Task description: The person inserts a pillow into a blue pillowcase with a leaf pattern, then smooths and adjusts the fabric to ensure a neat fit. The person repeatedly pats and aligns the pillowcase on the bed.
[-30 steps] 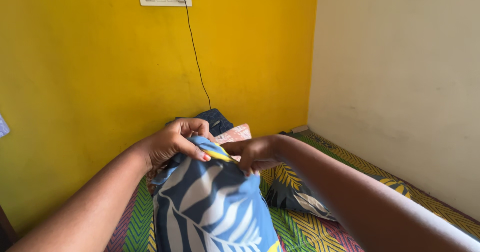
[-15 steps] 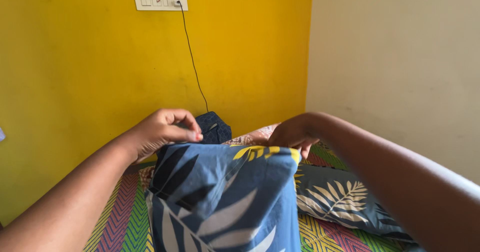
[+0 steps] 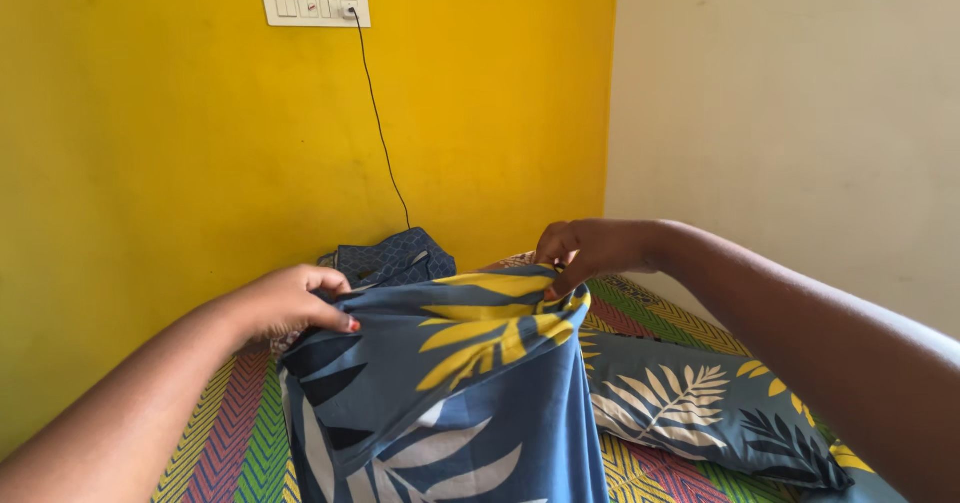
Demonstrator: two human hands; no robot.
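Observation:
A blue pillowcase printed with white, yellow and dark leaves is stretched between both hands above the bed. My left hand pinches its upper left corner. My right hand pinches the upper right corner, where the yellow leaf print shows. The cloth hangs down toward me and hides whatever is inside or beneath it.
A matching leaf-print pillow lies to the right on a zigzag-striped bedsheet. A dark blue patterned bag sits against the yellow wall. A black cable runs down from a white switch plate. A cream wall stands to the right.
My hands were close together on the bunched top of the pillowcase. They have moved apart and spread its top edge wide; the right hand has gone right and up.

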